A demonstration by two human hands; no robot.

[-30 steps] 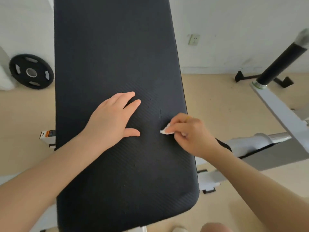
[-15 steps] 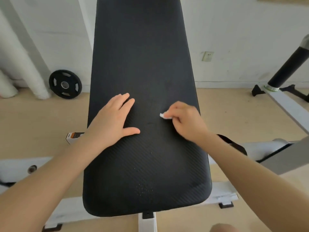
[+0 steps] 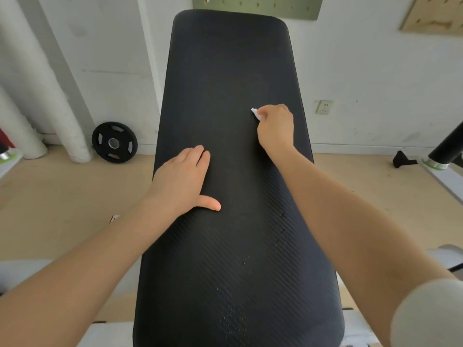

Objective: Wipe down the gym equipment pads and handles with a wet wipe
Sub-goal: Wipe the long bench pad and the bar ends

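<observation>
Right hand (image 3: 275,126) grips a white wet wipe (image 3: 256,113) with curled fingers, pressing it against the black bench pad (image 3: 233,246). Left hand (image 3: 184,181) lies flat on the pad, fingers straight, nearer the body and to the left. Beyond the left hand, a weight plate (image 3: 114,142) leans against the wall.

Right hand carries wipe up the pad

The right hand (image 3: 275,126), pinching the wipe (image 3: 256,113), has moved from beside the left thumb toward 12 o'clock, now well beyond the left hand (image 3: 184,182); the pad's (image 3: 230,71) far end has come into sight.
</observation>
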